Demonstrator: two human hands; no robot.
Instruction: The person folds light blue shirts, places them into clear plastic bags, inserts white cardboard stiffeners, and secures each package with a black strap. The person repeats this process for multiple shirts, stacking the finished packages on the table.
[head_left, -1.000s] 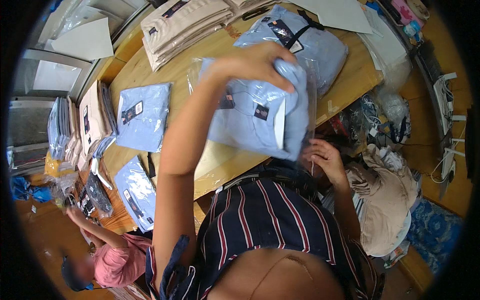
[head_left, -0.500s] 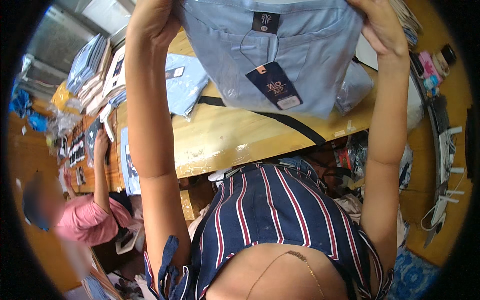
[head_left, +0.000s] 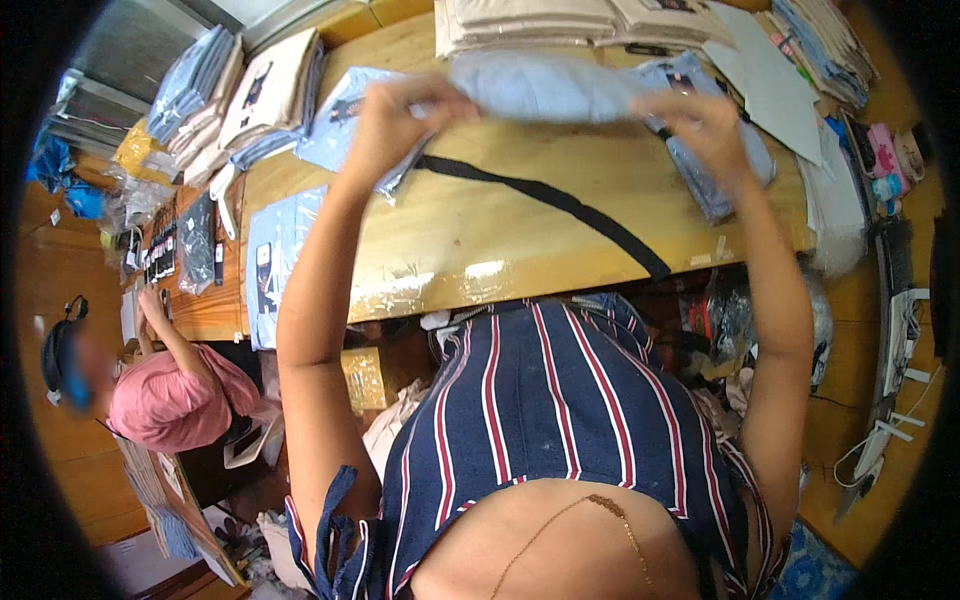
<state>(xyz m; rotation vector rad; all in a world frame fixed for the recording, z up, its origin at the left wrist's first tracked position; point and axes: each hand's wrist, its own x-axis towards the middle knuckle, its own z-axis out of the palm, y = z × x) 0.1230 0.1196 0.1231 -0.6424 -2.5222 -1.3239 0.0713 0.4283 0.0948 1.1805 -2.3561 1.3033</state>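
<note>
A folded light-blue shirt [head_left: 550, 90] is stretched between my hands above the table, seen edge-on and blurred by motion. My left hand [head_left: 415, 118] pinches its left end, and my right hand [head_left: 700, 125] pinches its right end. Behind my left hand lies a bagged light-blue shirt [head_left: 325, 135]. Another bagged bluish garment [head_left: 700, 180] lies under my right hand. A black strap [head_left: 540, 195] crosses the table [head_left: 450, 240] below the held shirt.
Beige folded garments [head_left: 530, 22] are stacked at the far edge, with more garment piles [head_left: 265, 95] at the left. One bagged blue shirt [head_left: 275, 250] lies at the table's left end. A person in pink [head_left: 185, 395] sits left. White sheets [head_left: 765, 80] lie right.
The shirt's front with its dark tag faced me earlier; now the shirt is tipped edge-on and farther away. Both my hands have moved lower in view. The person in pink has drawn an arm back.
</note>
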